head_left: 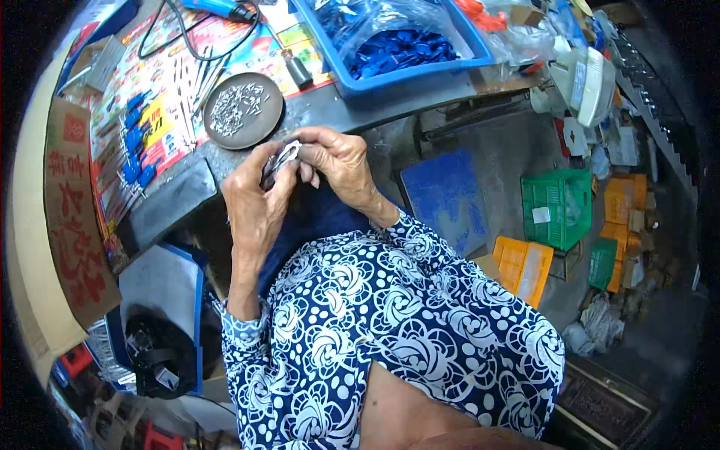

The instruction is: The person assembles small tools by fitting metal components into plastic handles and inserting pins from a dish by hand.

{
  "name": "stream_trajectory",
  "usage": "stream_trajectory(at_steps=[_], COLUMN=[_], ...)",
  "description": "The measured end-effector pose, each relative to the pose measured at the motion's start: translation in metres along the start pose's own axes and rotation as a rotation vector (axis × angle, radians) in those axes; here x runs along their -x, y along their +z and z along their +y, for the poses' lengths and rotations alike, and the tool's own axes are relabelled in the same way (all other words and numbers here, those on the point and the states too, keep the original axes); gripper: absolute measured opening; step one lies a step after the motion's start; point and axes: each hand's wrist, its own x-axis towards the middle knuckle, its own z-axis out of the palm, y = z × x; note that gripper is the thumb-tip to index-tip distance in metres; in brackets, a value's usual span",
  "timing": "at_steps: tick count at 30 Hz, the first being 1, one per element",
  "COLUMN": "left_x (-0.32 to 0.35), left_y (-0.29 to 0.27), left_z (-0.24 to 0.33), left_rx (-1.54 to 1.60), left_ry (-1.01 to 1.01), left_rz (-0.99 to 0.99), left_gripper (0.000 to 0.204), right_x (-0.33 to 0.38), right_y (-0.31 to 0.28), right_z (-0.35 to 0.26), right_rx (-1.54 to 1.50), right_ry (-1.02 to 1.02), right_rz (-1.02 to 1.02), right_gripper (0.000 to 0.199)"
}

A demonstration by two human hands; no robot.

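Observation:
My left hand and my right hand meet just in front of the table edge, both with bent fingers. Between them they pinch a small shiny silver metal piece; fingers cover much of it, so its exact kind cannot be made out. Right beyond the hands, a round dark dish holds many tiny silver pins. Left of the dish lie several long thin metal rods. Blue-handled pieces with metal shafts lie in a row farther left.
A blue tray with blue plastic parts stands at the back. Near the dish is a small dark bottle; a corded blue tool lies behind. A cardboard box flanks the left side. Green and orange crates stand at right.

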Motion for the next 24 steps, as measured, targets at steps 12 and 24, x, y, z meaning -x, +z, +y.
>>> stream_trajectory(at_steps=[12,24], left_x=[0.002,0.055], left_y=[0.01,-0.044], left_z=[-0.014,-0.091], left_rx=[-0.205,-0.578], left_ry=[0.317,0.558], left_rz=[0.079,-0.015], left_gripper=[0.023,0.009], right_x=[-0.057,-0.083], right_y=[-0.124,-0.085], right_z=[-0.071,-0.018], right_rx=[1.084,2.131], right_ry=[-0.465,-0.111], right_rz=[0.336,0.029], right_gripper=[0.016,0.042])
